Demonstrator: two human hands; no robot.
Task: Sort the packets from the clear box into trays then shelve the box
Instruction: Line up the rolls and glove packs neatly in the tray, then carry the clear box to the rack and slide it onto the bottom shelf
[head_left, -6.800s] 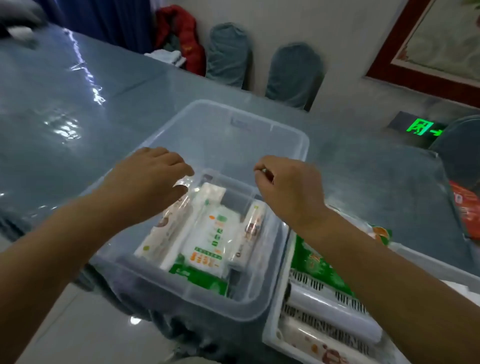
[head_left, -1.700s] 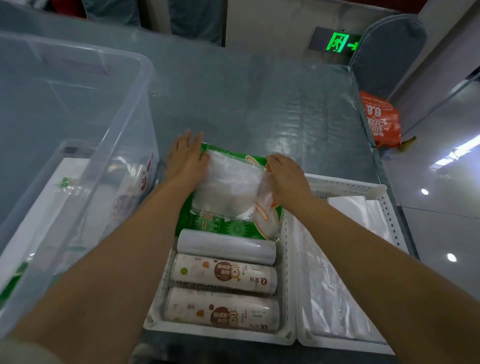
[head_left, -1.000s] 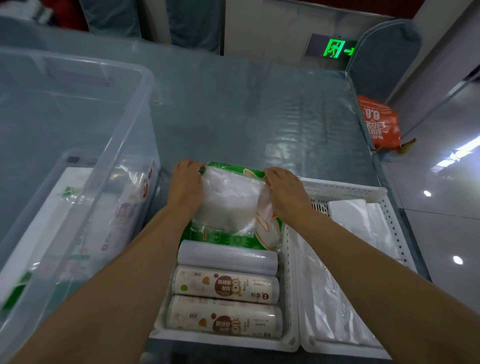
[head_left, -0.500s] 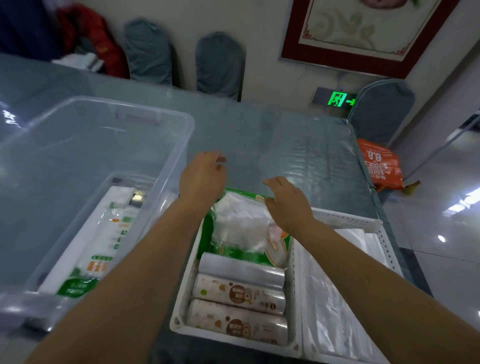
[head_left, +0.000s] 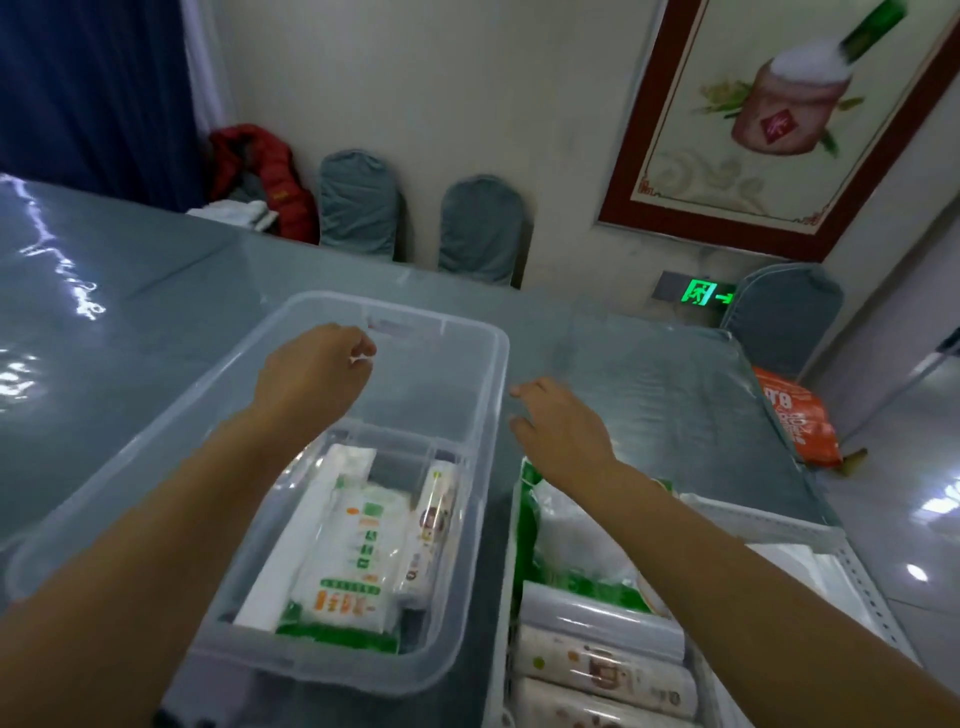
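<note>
Since the left hand hovers empty, loosely curled, above the clear plastic box, the green-and-white packet (long axis fore-aft) lies below, nearer than the open, empty right hand.

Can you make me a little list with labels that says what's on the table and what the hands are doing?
left hand: above the clear box, loosely curled, holding nothing
right hand: open, over the table beside the box
inside box: a green-and-white packet and a roll
left tray: three rolls and a green packet
right tray: clear plastic packets
</note>
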